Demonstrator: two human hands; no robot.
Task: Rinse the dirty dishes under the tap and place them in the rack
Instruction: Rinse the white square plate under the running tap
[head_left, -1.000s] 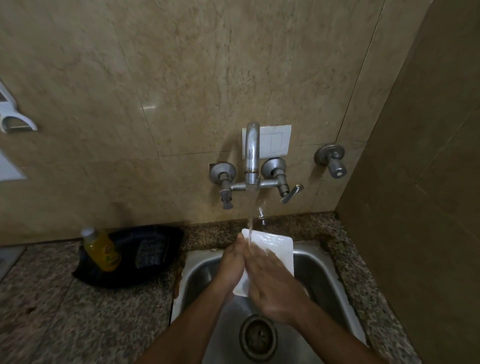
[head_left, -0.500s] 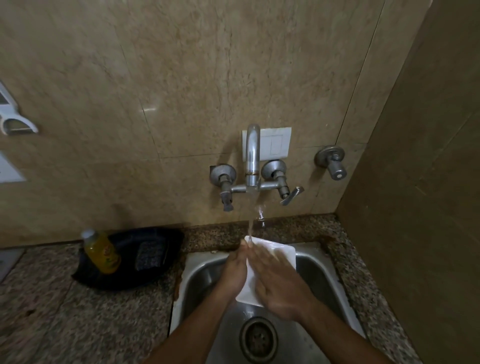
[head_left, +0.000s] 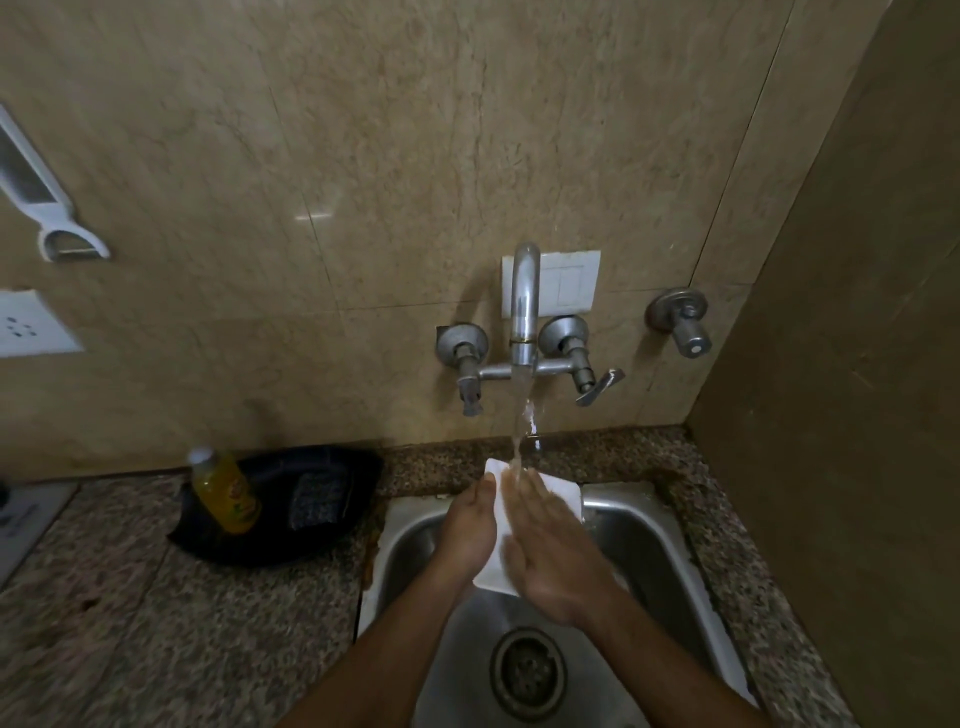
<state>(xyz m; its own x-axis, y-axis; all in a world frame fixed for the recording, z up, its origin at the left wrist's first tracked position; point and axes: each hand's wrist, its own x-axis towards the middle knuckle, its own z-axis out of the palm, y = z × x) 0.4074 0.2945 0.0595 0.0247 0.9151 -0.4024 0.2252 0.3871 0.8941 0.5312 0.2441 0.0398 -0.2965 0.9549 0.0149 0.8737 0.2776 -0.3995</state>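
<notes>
1. Water from the tap (head_left: 523, 312) strikes a white dish (head_left: 558, 493) held tilted over the sink (head_left: 670, 561), at its back edge.
2. Left hand (head_left: 467, 530) grips the dish's edge; right hand (head_left: 556, 551) lies flat, rubbing its face clean.

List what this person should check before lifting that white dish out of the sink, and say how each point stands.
1. Water from the tap hits the white dish: ok.
2. Left hand holds the dish's edge: ok.
3. Right hand lies flat on its face: ok.
4. Dish rinsed clean: cannot tell.
5. Rack in view: not ok.
6. Sink drain unblocked: ok.
</notes>
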